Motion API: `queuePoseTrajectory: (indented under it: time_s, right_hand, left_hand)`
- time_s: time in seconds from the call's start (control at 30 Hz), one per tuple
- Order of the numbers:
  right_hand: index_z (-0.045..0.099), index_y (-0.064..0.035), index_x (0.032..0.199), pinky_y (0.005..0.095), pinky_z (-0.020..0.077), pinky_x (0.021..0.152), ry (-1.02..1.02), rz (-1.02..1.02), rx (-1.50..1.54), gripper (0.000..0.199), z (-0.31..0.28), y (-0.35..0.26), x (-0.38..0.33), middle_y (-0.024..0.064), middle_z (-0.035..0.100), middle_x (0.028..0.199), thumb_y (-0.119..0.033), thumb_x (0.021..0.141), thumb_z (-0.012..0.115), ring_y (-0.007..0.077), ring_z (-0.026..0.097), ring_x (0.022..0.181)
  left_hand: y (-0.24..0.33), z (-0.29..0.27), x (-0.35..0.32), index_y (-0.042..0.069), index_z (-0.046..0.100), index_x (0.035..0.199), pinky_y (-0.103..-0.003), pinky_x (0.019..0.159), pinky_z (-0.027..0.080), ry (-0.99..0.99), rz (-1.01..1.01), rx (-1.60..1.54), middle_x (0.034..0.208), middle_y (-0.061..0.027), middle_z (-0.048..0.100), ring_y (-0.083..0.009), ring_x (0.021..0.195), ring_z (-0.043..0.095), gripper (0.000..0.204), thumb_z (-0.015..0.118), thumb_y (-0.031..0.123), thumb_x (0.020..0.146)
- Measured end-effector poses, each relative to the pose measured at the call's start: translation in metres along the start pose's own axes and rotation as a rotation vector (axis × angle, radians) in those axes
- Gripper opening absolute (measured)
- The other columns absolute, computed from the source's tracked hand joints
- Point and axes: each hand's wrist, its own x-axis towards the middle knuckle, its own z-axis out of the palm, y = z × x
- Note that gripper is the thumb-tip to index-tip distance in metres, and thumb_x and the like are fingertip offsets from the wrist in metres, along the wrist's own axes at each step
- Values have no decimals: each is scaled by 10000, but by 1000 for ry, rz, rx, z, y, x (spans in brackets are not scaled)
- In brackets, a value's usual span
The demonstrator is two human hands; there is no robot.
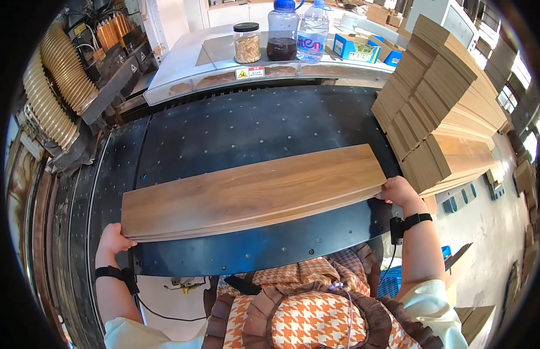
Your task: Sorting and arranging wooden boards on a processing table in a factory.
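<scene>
Fingers of the left hand (112, 238) and right hand (399, 191) clamp, in the head view, on the near corners of a wooden board stack (252, 192) at mid-frame over the black table (223, 131), its layers seemingly aligned but not yet released, its long axis running left to right, right end higher.

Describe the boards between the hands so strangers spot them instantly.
Find the dark, dotted worktable. Along its near side, a brown board stack spans from left hand to right hand. It is a few boards thick, unlike the tall pile at right.
</scene>
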Motion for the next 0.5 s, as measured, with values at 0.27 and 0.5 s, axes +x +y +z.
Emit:
queuePoseTrajectory:
  time_s: [0.27,0.5]
  right_hand:
    - [636,37,701,299,478,509,52,-24,79,151,10,2,5,95,593,584,-56,677,752,153,576,518]
    - [601,25,880,298,477,663,214,-167,113,347,12,3,-5,96,628,804,3,582,776,175,577,720]
  left_hand:
    - [-14,0,-6,-46,618,877,-303,541,493,39,10,67,682,-114,636,-165,575,603,342,783,-28,578]
    - [-1,12,-23,0,590,959,-353,772,488,198,217,-80,926,-144,657,-272,908,625,423,797,56,595]
